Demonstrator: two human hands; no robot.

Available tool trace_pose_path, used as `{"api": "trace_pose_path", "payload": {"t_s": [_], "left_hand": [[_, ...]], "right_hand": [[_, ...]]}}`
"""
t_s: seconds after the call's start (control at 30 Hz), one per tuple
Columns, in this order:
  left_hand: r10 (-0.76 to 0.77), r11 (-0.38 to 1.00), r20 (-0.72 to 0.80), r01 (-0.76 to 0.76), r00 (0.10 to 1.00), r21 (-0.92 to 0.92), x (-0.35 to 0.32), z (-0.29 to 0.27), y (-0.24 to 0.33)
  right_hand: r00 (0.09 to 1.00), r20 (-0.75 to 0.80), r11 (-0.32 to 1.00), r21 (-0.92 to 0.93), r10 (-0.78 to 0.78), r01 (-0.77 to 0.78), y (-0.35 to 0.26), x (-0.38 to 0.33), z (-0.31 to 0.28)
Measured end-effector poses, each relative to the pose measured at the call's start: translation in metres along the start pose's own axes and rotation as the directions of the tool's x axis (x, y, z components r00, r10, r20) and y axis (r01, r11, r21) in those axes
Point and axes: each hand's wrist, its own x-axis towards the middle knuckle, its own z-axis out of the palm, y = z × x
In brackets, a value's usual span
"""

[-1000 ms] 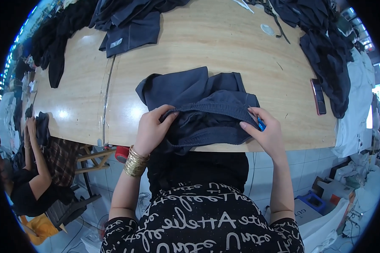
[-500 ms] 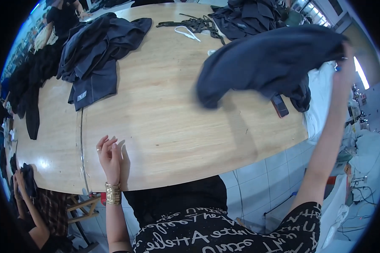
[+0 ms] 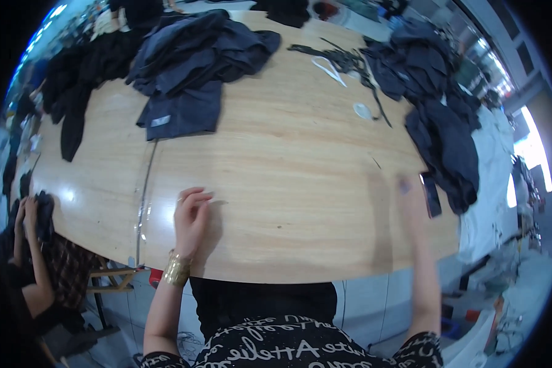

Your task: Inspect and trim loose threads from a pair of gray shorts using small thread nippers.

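Gone from the right hand (image 3: pixel 409 191) is the dark garment it swung aloft half a second ago; that hand now sweeps low and blurred over the wooden surface (image 3: pixel 276 159), its grip apparently released and empty, though the blur leaves this uncertain. Beyond its fingertips, toward the surface's right edge, lies a heap of dark garments (image 3: pixel 441 116), with a dark flat strip (image 3: pixel 431 195) just beside the hand. Her left hand (image 3: pixel 191 216), fingers loosely curled and grasping nothing, rests on bare wood, a gold bangle (image 3: pixel 176 270) at the wrist.
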Motion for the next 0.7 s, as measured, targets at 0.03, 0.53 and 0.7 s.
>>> {"api": "trace_pose_path", "payload": {"t_s": [0.03, 0.53, 0.7], "left_hand": [[0.006, 0.999, 0.015, -0.005, 1.000, -0.045, 0.014, 0.006, 0.003], [0.415, 0.778, -0.549, 0.030, 0.726, 0.628, 0.348, -0.017, -0.040], [0.182, 0.537, -0.428, 0.275, 0.885, 0.797, 0.385, -0.065, -0.056]], "right_hand": [[0.977, 0.109, 0.979, 0.108, -0.183, 0.171, -0.016, -0.028, 0.030], [0.971, 0.066, 0.954, 0.215, -0.229, 0.210, -0.155, -0.035, 0.081], [0.972, 0.085, 0.953, 0.234, -0.219, 0.195, -0.157, -0.034, 0.077]]}}
